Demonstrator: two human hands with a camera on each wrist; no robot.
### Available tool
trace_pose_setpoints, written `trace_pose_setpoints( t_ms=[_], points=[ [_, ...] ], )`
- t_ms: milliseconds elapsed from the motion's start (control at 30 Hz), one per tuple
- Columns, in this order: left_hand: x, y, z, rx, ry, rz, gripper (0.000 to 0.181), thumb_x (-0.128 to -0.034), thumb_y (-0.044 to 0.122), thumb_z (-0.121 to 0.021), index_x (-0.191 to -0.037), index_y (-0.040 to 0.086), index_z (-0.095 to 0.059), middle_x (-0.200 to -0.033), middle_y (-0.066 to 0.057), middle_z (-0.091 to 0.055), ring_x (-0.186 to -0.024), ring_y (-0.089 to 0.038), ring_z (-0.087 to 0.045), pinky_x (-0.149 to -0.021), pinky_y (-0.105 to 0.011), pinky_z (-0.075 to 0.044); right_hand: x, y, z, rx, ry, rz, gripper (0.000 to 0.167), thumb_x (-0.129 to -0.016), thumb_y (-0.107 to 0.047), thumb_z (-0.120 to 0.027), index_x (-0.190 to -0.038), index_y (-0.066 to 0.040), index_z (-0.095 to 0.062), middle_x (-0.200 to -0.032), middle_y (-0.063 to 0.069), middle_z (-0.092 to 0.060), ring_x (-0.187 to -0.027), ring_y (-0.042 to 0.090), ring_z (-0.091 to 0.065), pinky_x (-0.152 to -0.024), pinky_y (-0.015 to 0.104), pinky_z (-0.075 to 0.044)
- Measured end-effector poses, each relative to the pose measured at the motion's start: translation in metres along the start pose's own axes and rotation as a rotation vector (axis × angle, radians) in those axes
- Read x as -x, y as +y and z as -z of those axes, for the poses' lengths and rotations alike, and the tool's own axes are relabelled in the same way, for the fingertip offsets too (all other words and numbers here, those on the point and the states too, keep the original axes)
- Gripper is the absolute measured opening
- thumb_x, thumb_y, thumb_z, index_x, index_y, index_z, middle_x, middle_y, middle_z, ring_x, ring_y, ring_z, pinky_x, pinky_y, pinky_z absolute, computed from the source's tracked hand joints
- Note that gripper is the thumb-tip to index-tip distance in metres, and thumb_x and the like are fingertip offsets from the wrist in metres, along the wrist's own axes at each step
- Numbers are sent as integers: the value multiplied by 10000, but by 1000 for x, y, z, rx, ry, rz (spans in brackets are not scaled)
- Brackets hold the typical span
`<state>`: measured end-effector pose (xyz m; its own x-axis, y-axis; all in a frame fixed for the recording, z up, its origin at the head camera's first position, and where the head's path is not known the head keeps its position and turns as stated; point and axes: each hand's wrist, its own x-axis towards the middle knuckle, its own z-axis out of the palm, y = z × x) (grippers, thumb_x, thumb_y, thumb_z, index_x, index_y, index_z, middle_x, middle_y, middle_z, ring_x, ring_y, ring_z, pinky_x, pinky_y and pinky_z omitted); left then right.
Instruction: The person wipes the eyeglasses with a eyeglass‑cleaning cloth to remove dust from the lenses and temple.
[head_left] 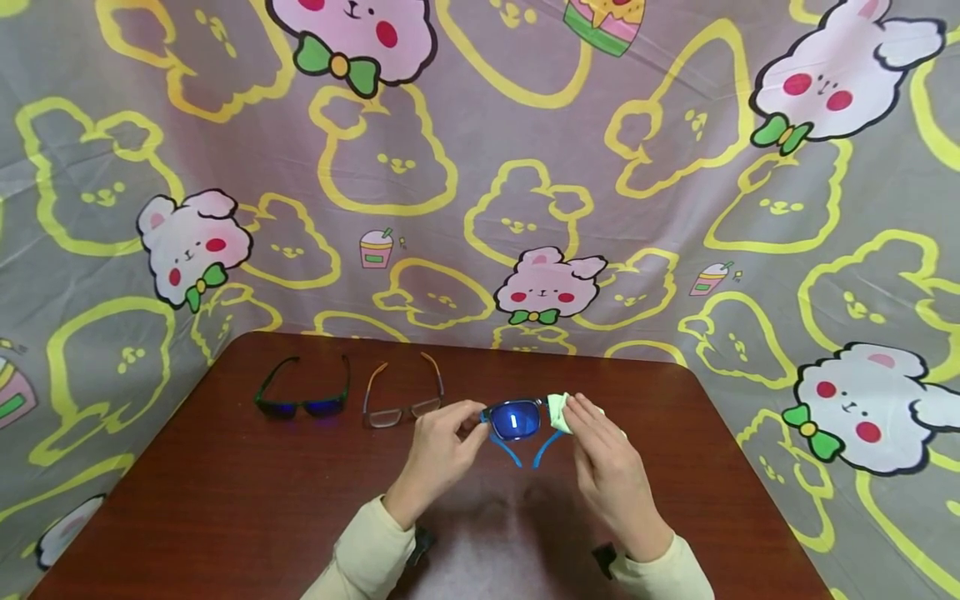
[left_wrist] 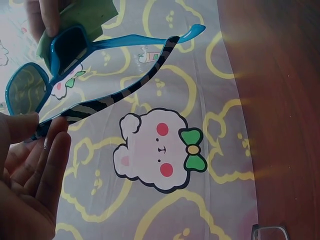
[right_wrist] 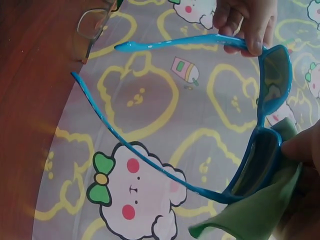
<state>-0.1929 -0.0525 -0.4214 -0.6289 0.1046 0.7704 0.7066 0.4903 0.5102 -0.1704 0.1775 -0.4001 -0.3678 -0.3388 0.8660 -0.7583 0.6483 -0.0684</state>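
A pair of blue-framed sunglasses (head_left: 516, 422) with a mirrored blue lens is held up above the table. My left hand (head_left: 444, 440) pinches it by the hinge end of one temple; in the left wrist view that temple (left_wrist: 97, 105) shows black-and-grey stripes. My right hand (head_left: 611, 458) holds a pale green cloth (head_left: 558, 413) against the other lens, covering its front in the head view. From the right wrist view, the cloth (right_wrist: 255, 215) lies behind that lens, and a finger or thumb (right_wrist: 300, 146) reaches its edge. Both temples are unfolded.
Dark sunglasses with green temples (head_left: 303, 407) lie at the table's back left. Beside them are clear eyeglasses (head_left: 386, 418) with orange-tipped temples, close to my left hand. A cartoon-printed curtain (head_left: 442, 233) encloses the brown table (head_left: 225, 492) behind and at both sides.
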Motion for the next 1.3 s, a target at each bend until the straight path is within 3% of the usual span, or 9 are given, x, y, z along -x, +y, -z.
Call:
trace_pose_setpoints(
  t_ms=[567, 1300],
  points=[
    [0, 7, -4, 10, 15, -11, 136, -747, 36, -721, -856, 112, -693, -707, 86, -637, -617, 12, -558, -557, -151, -449, -1, -7, -3, -4, 30, 37, 335, -1005, -144, -421, -1132, 68, -648, -1154, 184, -638, -1081, 369, -590, -1011, 292, -362],
    [1, 18, -8, 49, 3, 49, 150, -747, 11, -744, -857, 98, -692, -688, 83, -630, -599, 12, -551, -554, -136, -449, -4, -16, -4, -27, 37, 75, 325, -1001, -137, -428, -1118, 61, -657, -1153, 181, -639, -1075, 368, -593, -995, 345, -389]
  ],
)
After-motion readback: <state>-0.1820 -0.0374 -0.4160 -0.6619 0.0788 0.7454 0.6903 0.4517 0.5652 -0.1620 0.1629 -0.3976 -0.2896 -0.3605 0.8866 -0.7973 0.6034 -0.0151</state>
